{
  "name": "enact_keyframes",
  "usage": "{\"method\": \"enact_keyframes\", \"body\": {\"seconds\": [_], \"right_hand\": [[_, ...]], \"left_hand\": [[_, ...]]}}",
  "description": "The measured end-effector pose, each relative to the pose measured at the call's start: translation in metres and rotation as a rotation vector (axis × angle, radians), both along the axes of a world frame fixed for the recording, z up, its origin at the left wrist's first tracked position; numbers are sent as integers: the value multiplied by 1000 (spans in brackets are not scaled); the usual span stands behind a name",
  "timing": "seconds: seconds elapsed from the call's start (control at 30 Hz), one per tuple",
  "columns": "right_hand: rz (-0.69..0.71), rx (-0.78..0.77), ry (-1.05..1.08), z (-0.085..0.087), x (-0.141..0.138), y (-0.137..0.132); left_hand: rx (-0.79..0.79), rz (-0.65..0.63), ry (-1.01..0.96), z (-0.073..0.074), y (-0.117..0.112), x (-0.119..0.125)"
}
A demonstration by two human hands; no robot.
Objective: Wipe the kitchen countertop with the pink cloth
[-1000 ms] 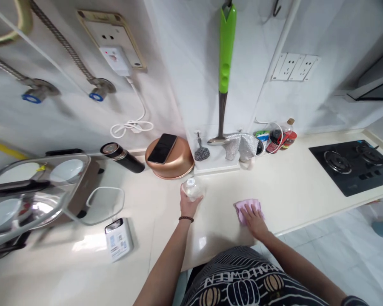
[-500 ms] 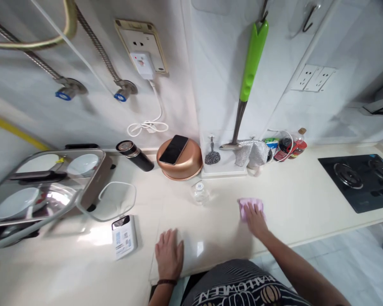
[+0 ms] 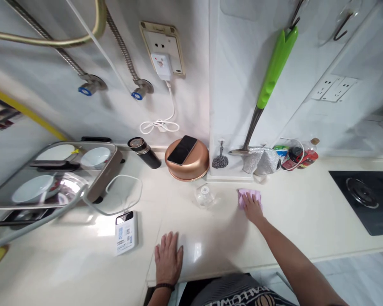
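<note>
My right hand [image 3: 252, 209] presses down on a folded pink cloth [image 3: 255, 194], its fingers spread over the cloth against the pale countertop [image 3: 290, 204]. Flat on the counter near the front edge lies my left hand [image 3: 168, 259], fingers stretched out and nothing in them. A dark band circles the left wrist. Between the hands and the wall stands a small clear container [image 3: 205, 196] with a label on top. Left of my left hand is a white power bank-like device [image 3: 126, 233] with a dark display end.
A phone [image 3: 182, 149] lies on an upturned copper-coloured pot [image 3: 194, 163]. Beside it leans a black flask [image 3: 147, 155]. At left sits a divided pan with bowls [image 3: 113, 159]; at right, a gas hob [image 3: 367, 204] and bottles [image 3: 309, 155]. A green-handled spatula [image 3: 276, 70] hangs above.
My right hand and the pink cloth have slid together a little leftward and toward the wall. The left hand stays in place. The view has shifted slightly.
</note>
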State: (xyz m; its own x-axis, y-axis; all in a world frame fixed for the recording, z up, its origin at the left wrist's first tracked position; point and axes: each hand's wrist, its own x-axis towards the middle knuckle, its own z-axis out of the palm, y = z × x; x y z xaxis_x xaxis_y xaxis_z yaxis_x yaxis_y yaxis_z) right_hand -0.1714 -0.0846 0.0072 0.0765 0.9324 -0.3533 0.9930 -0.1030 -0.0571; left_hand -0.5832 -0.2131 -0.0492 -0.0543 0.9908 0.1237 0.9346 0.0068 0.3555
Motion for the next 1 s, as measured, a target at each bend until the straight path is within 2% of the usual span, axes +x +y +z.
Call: {"method": "enact_keyframes", "body": {"seconds": [0.07, 0.13, 0.2, 0.27, 0.4, 0.47, 0.53, 0.63, 0.73, 0.87, 1.0], "right_hand": [[-11, -17, 0, 4, -4, 36], [-9, -26, -3, 1, -6, 51], [29, -19, -2, -6, 1, 45], [65, -4, 3, -15, 21, 27], [-35, 38, -32, -22, 87, 1], [-116, 37, -58, -19, 117, 8], [-161, -1, -67, -13, 136, 27], [-109, -59, -43, -4, 143, 59], [-19, -67, 2, -2, 139, 78], [0, -75, -26, -8, 145, 77], [-156, -123, -115, -7, 182, 67]], "left_hand": [[12, 2, 7, -2, 0, -1], [18, 13, 13, -3, -1, -2], [19, 30, 18, -3, -1, -3], [21, 46, 25, -3, -1, -3], [26, 62, 42, -1, -1, -1], [38, 67, 50, 0, 0, 1], [60, 72, 61, 1, 0, 2], [89, 77, 68, 2, 0, 4], [94, 82, 66, 2, 0, 4], [88, 104, 68, 1, -2, 4], [77, 120, 71, 1, -2, 3]]}}
